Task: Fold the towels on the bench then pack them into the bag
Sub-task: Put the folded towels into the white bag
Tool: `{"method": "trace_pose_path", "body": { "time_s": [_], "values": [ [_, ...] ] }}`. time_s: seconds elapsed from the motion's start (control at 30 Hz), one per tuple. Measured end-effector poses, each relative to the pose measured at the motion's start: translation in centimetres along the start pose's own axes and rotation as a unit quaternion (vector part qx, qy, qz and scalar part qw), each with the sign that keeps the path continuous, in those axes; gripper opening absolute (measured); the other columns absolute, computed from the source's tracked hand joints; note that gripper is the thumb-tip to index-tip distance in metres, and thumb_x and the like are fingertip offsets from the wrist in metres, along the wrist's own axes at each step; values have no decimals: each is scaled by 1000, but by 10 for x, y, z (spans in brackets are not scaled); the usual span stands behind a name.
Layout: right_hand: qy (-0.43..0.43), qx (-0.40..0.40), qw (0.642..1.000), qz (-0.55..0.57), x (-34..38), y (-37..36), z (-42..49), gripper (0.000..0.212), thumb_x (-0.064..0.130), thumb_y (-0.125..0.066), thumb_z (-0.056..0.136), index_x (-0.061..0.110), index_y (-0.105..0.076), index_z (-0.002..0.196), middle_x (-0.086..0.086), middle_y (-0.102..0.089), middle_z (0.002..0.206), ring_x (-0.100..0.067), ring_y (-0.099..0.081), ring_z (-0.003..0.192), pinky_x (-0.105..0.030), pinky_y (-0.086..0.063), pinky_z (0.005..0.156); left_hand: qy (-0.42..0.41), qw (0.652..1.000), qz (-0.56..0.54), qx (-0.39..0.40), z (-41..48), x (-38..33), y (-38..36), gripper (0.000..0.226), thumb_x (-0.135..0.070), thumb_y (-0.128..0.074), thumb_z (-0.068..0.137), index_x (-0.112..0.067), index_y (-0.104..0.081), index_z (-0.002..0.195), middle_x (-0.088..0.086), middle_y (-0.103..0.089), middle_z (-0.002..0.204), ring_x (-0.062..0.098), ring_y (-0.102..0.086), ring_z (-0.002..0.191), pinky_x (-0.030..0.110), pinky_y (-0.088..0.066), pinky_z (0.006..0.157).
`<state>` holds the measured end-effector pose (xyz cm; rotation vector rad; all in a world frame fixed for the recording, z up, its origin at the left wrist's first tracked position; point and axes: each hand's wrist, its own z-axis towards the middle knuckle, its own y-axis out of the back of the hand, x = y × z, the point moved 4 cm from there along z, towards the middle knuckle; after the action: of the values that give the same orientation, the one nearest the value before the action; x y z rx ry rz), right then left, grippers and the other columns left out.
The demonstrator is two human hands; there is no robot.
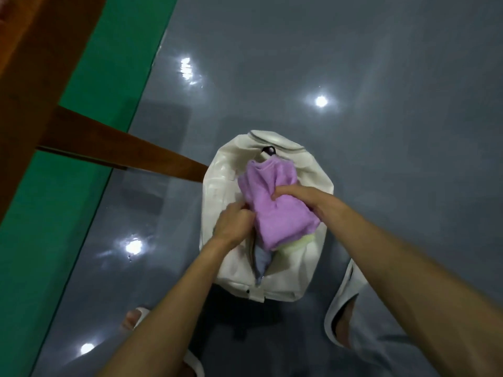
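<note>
i saw the purple towel (275,210) lying lengthwise along the bag's (234,170) open slit at centre frame, half in. my right hand (296,195), reaching from the right, clutched its middle, while my left hand (234,221) gripped the bag's left lip. the push, i judged, lay straight down.

Head view, wide-angle, facing steeply down, close above bag (221,186); edges seemingly warped.

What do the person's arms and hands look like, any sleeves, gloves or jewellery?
The left forearm and right forearm are bare, with no sleeve in view. The left hand and right hand wear no gloves; no ring, watch or bracelet shows.
</note>
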<state>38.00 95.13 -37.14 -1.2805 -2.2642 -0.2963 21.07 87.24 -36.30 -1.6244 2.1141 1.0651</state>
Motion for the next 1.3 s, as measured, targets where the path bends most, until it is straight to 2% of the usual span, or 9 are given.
{"method": "trace_pose_path", "body": {
  "time_s": [0.1,0.23,0.33,0.53,0.63,0.73,1.03,1.23,1.3],
  "values": [
    [26,-40,992,113,-12,18,10,16,21,-64,97,21,-64,114,1,-69,95,-13,-66,89,-13,-51,62,-146,915,344,-151,20,-16,2,43,-36,-60,84,-19,-62,123,9,-60,124,30,-51,114,40,-42,90],
    [49,-39,993,98,-25,24,25,65,24,-83,72,14,-58,131,-8,-71,111,-18,-70,100,-19,-57,78,-125,870,438,-187,57,-23,-18,41,-37,-61,94,-16,-54,128,12,-51,132,31,-47,120,41,-39,94],
    [40,-41,994,96,-31,31,40,90,32,-91,51,11,-59,132,-12,-72,119,-28,-71,111,-41,-56,99,-110,869,437,-204,77,-25,-13,23,-31,-60,95,-14,-64,111,13,-60,118,33,-55,110,42,-41,83],
    [19,-2,996,87,-22,29,43,52,25,-80,66,8,-72,114,-18,-75,111,-33,-69,111,-39,-55,98,-105,895,371,-225,89,-32,18,11,-20,-69,86,-13,-73,91,11,-72,95,34,-68,92,33,-44,68],
    [-24,-3,1000,11,-16,27,41,29,23,-70,88,12,-69,115,-16,-71,112,-32,-67,107,-33,-55,86,-110,920,230,-296,81,-26,37,18,-36,-73,88,-20,-81,89,6,-76,89,30,-70,88,35,-55,72],
    [-42,-6,997,-58,-5,18,46,6,24,-65,94,19,-62,92,-4,-63,95,-15,-59,81,-23,-49,67,-137,929,77,-336,65,-17,43,33,-56,-72,87,-24,-83,89,-1,-77,87,23,-70,83,37,-58,70],
    [47,-97,993,-43,47,-18,85,20,25,-79,82,18,-66,95,1,-67,90,-13,-62,72,-22,-50,58,-196,913,-87,-347,41,-6,39,20,-41,-70,96,-25,-79,87,-12,-65,82,10,-62,73,42,-55,64],
    [125,-198,972,-6,45,-12,101,19,32,-79,75,23,-67,87,7,-69,86,-11,-65,79,-16,-47,67,-268,845,84,-455,0,-18,14,18,-26,-73,95,-16,-72,109,4,-63,101,24,-54,94,40,-50,80],
    [128,-193,973,17,44,-12,108,28,37,-78,68,21,-66,88,3,-69,85,-15,-64,76,-20,-52,76,-379,825,200,-368,-17,-20,-26,22,-28,-72,94,-12,-64,107,10,-62,99,24,-55,92,38,-48,82]
  ]
}}
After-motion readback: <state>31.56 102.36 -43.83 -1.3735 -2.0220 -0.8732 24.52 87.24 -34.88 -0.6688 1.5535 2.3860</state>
